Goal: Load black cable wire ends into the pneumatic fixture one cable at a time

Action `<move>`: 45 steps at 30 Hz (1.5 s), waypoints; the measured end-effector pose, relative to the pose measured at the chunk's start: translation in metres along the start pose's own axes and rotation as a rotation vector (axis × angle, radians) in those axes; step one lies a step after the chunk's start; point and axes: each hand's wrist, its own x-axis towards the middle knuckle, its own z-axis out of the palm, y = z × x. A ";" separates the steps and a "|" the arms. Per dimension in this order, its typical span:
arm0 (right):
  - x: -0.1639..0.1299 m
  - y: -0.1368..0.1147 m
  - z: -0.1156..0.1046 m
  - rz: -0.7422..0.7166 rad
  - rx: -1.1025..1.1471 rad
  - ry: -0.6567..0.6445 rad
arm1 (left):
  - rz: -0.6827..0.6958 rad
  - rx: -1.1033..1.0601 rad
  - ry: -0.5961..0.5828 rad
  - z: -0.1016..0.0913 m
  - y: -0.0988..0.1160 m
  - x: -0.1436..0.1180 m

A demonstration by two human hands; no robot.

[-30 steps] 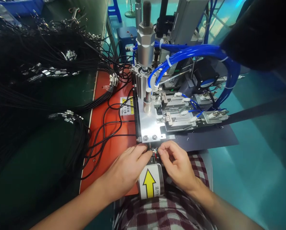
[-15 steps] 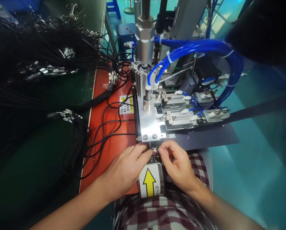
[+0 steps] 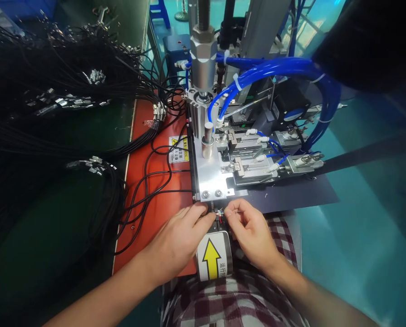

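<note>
Between my fingertips, at the front end of the machine track, lie the fanned-out thin wires point(image 3: 220, 213) of a cable end, one of them red. My left hand point(image 3: 180, 229) is closed at the cable end, thumb and forefinger pressed together just left of the wires. My right hand point(image 3: 249, 227) pinches at the wires' right tips, its thumb and forefinger together and the other fingers curled. Right behind the hands stands the metal press machine point(image 3: 211, 177). A plate with a yellow arrow point(image 3: 211, 259) sits just in front of the wires.
Black cables point(image 3: 145, 181) loop across the orange bench top point(image 3: 138, 240) on the left. Bundles of cables with metal connectors point(image 3: 96, 165) lie on the dark green table. Blue air hoses point(image 3: 278, 70) arch over the pneumatic cylinders point(image 3: 257, 170) at the right.
The view has shifted very slightly. Both hands keep nearly the same place and grip at the wires.
</note>
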 end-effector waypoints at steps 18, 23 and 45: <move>0.002 -0.001 -0.001 -0.182 -0.130 0.072 | -0.010 -0.017 -0.008 0.002 -0.001 -0.001; 0.004 -0.002 -0.002 -0.026 -0.028 0.042 | -0.005 -0.003 -0.001 -0.001 0.000 0.000; -0.014 -0.007 0.001 0.047 -0.016 0.048 | -0.006 -0.030 -0.010 0.001 -0.001 0.000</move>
